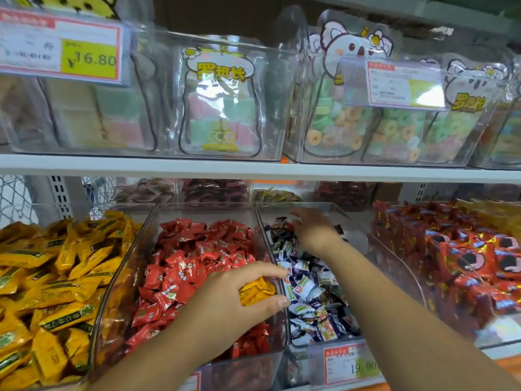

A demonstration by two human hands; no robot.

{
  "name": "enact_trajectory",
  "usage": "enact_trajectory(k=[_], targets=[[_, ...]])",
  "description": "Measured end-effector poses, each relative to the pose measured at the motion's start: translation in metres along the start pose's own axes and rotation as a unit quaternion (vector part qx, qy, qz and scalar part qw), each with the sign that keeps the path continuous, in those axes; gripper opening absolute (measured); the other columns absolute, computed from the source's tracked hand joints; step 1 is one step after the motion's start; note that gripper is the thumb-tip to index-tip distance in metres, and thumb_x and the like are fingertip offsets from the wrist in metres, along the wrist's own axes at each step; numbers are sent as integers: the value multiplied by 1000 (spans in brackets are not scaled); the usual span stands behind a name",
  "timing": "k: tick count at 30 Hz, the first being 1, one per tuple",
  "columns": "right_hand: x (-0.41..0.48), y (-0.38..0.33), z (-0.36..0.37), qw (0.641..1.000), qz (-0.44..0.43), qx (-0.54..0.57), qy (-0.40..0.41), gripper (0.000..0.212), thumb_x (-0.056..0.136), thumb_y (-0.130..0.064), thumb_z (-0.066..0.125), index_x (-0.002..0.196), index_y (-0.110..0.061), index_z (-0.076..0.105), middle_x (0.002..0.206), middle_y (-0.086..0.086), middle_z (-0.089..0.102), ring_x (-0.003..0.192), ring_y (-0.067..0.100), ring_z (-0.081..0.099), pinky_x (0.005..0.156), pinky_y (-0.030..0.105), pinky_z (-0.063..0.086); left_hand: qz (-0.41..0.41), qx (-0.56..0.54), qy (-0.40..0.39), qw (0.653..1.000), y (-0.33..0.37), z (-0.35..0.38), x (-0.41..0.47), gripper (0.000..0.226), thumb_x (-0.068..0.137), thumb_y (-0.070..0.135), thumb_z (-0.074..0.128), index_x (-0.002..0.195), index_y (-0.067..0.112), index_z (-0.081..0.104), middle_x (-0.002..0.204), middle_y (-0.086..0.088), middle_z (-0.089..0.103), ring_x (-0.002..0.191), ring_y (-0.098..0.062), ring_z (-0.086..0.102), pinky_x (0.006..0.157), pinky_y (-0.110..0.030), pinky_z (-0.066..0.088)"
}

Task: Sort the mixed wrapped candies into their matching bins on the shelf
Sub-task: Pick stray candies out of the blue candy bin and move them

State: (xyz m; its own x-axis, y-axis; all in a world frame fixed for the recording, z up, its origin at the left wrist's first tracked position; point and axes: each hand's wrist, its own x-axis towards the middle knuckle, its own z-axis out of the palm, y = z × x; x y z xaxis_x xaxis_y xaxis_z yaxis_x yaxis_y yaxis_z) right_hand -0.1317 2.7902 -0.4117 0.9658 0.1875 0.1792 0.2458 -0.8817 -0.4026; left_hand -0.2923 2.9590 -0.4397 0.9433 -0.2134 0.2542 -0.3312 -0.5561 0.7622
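Note:
My left hand [238, 299] grips a yellow wrapped candy [255, 290] over the right edge of the bin of red candies [197, 263]. My right hand [313, 228] reaches deep into the bin of blue-and-white candies [310, 292], fingers spread down among the wrappers; whether it holds one is hidden. A bin of yellow candies [56, 277] stands at the far left. All three are clear plastic bins on the lower shelf.
A bin of red-and-orange packets [465, 263] stands on the right. The shelf board [253, 167] above carries clear bins of bagged gummies [220, 103] and price tags [59, 49]. A price tag [349, 362] hangs on the blue-and-white bin's front.

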Motion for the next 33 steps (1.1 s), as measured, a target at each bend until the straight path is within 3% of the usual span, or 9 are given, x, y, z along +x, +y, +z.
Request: enact_trajectory(k=[4, 12, 16, 20, 23, 25, 27, 29, 33], targets=[[9, 2, 23, 999, -1, -46, -4, 33, 100, -31, 45, 132, -29, 51, 120, 6, 65, 102, 27, 62, 82, 34, 47, 12, -8, 1, 1000, -4, 0, 1, 32, 76, 61, 64, 107, 62, 56, 105, 18, 68, 95, -10, 64, 86, -30, 50], [-16, 4, 0, 960, -6, 219, 172, 24, 90, -23, 65, 113, -15, 65, 107, 5, 70, 97, 20, 65, 75, 24, 46, 13, 1, 3, 1000, 0, -1, 1, 31, 78, 58, 66, 108, 60, 55, 106, 19, 67, 97, -7, 62, 83, -21, 46], [-41, -38, -27, 912, -126, 386, 60, 23, 91, -21, 64, 114, -19, 67, 110, -6, 68, 101, 3, 63, 88, 21, 49, 16, 4, 10, 1000, 2, -2, 2, 33, 78, 54, 68, 108, 60, 56, 101, 36, 62, 85, 0, 63, 82, -22, 50], [-55, -16, -40, 984, -68, 160, -27, 32, 96, -27, 57, 128, -24, 60, 126, -5, 60, 115, 11, 56, 95, 27, 44, 20, 5, 16, 1000, 1, 0, -1, 32, 78, 55, 68, 108, 59, 58, 102, 22, 68, 89, -14, 67, 84, -37, 52], [-78, 13, -37, 971, -24, 115, -210, 47, 80, -38, 74, 125, -38, 58, 134, -7, 53, 119, 14, 54, 103, 34, 41, 23, 15, 20, 999, 2, 0, -1, 30, 80, 53, 68, 108, 58, 58, 103, 25, 67, 89, -6, 65, 84, -32, 52], [-93, 16, -29, 953, -18, 71, -294, 75, 73, -47, 79, 137, -48, 40, 152, -12, 24, 137, 16, 33, 110, 40, 34, 27, 21, 23, 999, 2, 0, -2, 29, 81, 51, 68, 108, 56, 60, 105, 36, 61, 92, 4, 62, 81, -18, 50], [-100, 14, -14, 950, -23, -24, -310, 99, 72, -51, 77, 146, -52, 11, 158, -15, -7, 147, 24, 7, 113, 48, 27, 30, 14, 25, 999, 5, -1, -2, 26, 81, 47, 69, 105, 55, 61, 105, 41, 58, 93, 10, 59, 77, -8, 45], [-100, 9, 0, 953, -25, -106, -282, 108, 72, -51, 76, 148, -48, -2, 158, -9, -18, 146, 33, -6, 112, 55, 28, 32, 8, 25, 999, 7, 0, -2, 23, 81, 43, 71, 101, 53, 63, 101, 39, 60, 87, 9, 60, 72, -6, 43], [-91, 6, 12, 965, -14, -127, -230, 109, 68, -50, 78, 150, -33, 8, 154, 5, -2, 140, 41, 11, 101, 53, 41, 25, -11, 31, 999, 7, 2, -1, 23, 81, 39, 73, 102, 47, 66, 90, 25, 68, 68, 4, 59, 64, -7, 40]])
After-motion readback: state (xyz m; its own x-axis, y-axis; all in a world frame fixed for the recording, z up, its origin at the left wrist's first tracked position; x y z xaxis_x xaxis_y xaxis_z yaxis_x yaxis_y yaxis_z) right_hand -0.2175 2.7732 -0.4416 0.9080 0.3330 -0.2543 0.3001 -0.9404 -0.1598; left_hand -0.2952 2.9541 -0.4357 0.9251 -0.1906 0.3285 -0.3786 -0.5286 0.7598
